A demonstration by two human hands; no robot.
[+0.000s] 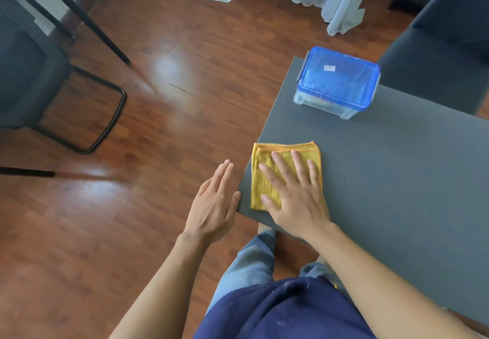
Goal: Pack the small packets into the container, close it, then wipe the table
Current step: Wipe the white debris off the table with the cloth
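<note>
Head view: ribbed yellow cloth [267, 169] under flat right hand [296, 195]

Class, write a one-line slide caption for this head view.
Right hand presses yellow cloth flat on grey table; closed blue-lidded container behind.

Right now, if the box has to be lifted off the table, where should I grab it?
Grip the box across its two short ends, below the blue lid's overhanging rim, coming down from above. Grey latches sit on those ends, and nothing crowds it on the table.
</note>
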